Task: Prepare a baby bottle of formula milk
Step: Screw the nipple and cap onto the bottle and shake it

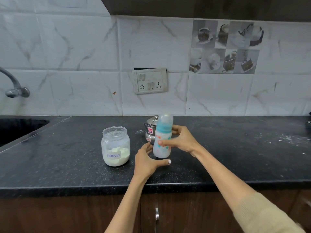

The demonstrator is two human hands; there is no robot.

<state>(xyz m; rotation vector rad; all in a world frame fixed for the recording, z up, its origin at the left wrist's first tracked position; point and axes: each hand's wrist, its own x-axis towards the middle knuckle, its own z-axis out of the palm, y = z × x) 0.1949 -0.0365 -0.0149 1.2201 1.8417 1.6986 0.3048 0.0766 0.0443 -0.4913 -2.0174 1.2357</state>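
A baby bottle (162, 137) with a teal collar and a clear cap holds white liquid and is blurred, upright just above the black counter (235, 148). My right hand (181, 140) grips its body from the right, thumb across the front. My left hand (148, 161) lies open on the counter just left of and below the bottle, fingers spread, not touching it as far as I can see. A clear jar (115, 146) labelled "Formula", without a lid, holds white powder to the left. Behind the bottle stands a small steel pot (150, 130) with a lid.
A sink (18, 128) is set into the counter at the far left, with a tap (14, 88) on the wall above it. A switch and socket plate (150, 81) hangs on the tiled wall. White powder specks lie on the counter at the right (284, 138).
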